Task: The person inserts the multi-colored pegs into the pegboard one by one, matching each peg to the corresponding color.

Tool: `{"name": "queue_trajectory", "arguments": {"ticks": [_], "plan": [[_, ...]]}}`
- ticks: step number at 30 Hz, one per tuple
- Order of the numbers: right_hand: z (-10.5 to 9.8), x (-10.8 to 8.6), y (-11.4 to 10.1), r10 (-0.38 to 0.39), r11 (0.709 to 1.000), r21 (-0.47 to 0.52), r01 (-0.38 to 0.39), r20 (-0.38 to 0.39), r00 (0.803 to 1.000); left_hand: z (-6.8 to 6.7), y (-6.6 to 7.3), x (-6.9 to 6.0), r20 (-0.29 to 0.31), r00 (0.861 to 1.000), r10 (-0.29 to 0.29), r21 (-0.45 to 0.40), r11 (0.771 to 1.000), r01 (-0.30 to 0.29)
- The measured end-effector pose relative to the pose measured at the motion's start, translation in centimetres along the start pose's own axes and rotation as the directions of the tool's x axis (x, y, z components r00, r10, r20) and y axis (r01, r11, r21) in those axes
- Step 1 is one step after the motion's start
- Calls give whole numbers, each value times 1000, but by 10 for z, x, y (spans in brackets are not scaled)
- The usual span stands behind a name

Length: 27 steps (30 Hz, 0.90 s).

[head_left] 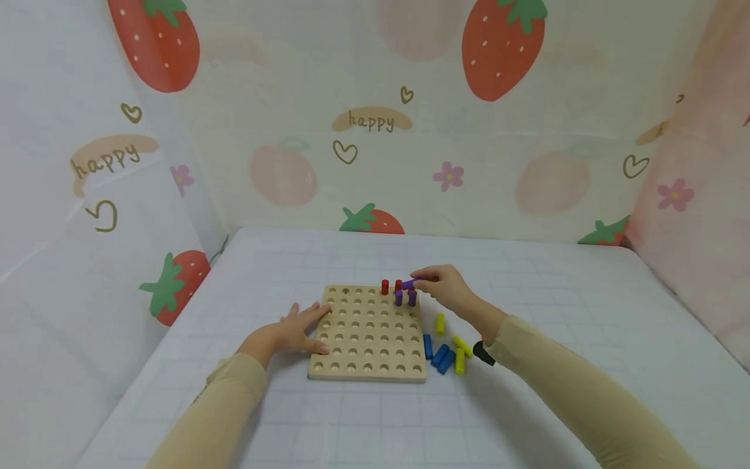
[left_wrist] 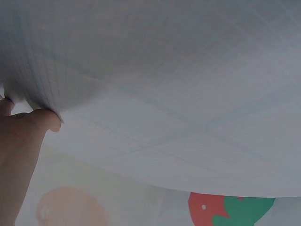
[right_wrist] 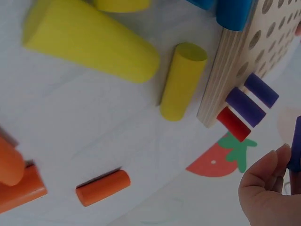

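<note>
A pale wooden pegboard [head_left: 354,331] with rows of round holes lies on the table. My left hand [head_left: 293,333] rests on its left edge, fingers spread; the left wrist view shows part of this hand [left_wrist: 23,141]. Above the board's far right corner my right hand [head_left: 448,286] pinches a purple peg [head_left: 409,284], tilted nearly flat. In the right wrist view this hand [right_wrist: 270,188] holds the peg [right_wrist: 295,146] at the frame's edge. Below it, upright in holes, are two purple pegs [head_left: 399,298] and red pegs [head_left: 385,287], some partly hidden.
Right of the board lie loose blue pegs [head_left: 441,355] and yellow pegs [head_left: 459,361]. Orange pegs [right_wrist: 103,187] lie farther out on the table, mostly hidden by the right arm in the head view. A strawberry-print curtain [head_left: 375,176] surrounds the table [head_left: 281,417].
</note>
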State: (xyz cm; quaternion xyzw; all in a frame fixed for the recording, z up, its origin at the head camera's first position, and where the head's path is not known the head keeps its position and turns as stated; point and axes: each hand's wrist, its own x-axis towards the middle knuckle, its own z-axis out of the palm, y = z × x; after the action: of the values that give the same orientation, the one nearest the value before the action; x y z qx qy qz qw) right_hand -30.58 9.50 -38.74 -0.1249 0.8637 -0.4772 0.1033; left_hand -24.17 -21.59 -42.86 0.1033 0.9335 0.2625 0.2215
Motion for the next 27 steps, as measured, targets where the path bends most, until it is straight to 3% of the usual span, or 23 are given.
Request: {"name": "queue_trajectory", "arguments": {"ticks": [10,16,27], "plan": [[20,12,-8,-14,1000,-29,12,-67,998,-1,4,-7,0,1000,0,-4,1000,0],[30,18,-12,-7,991,-137,-4,-77,997,-2,5,-6,-3,1000,5,-12,1000,-5],[38,25,-7,-81,956,-289,57,-71,994,-1,7,-6,-3,1000,13,-15,1000,-13]]}}
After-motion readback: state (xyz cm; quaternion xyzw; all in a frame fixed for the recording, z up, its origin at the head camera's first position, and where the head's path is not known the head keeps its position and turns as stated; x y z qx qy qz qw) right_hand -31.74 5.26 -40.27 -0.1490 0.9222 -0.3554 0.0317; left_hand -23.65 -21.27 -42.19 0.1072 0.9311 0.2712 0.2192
